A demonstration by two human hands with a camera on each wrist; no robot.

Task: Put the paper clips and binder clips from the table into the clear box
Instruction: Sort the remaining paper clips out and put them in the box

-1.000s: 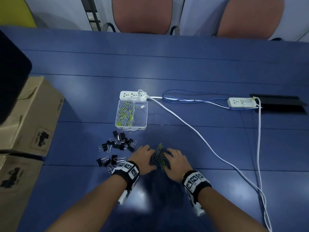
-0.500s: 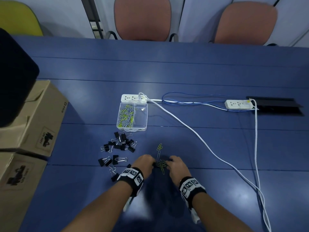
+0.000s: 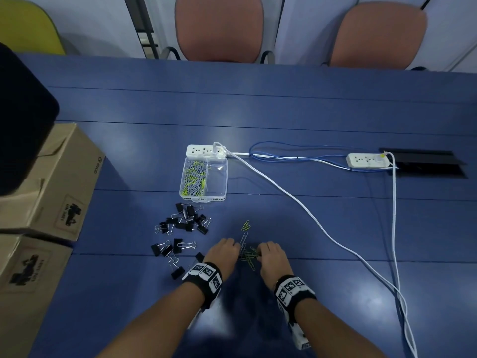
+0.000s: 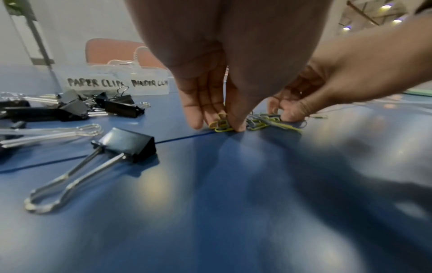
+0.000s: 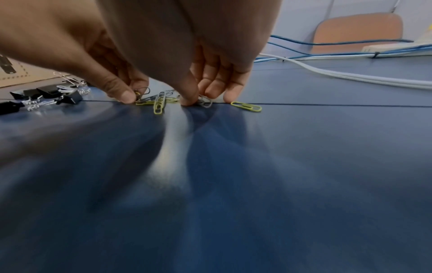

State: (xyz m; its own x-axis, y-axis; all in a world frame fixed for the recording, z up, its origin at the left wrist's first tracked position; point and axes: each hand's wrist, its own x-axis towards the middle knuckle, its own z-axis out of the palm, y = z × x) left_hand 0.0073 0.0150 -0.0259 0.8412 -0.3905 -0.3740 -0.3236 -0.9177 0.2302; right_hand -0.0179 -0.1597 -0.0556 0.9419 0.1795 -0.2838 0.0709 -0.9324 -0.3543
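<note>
Black binder clips (image 3: 180,228) lie scattered on the blue bench (image 3: 309,228), left of the left hand (image 3: 223,254), with the clear box (image 3: 218,182) farther off. Left fingers (image 4: 236,122) pinch paper clips (image 3: 247,255); the right hand (image 3: 272,257) pinches that pile's right side.

Your blue tabletop (image 3: 284,112) had a clear box (image 3: 204,180) with a white power strip (image 3: 205,150) right behind it, black binder clips (image 3: 185,220) scattered in front, loose paper clips (image 3: 246,251) nearby, a second power strip (image 3: 367,160) off right, white cables (image 3: 296,200) and cardboard boxes (image 3: 51,182) at the left edge.
</note>
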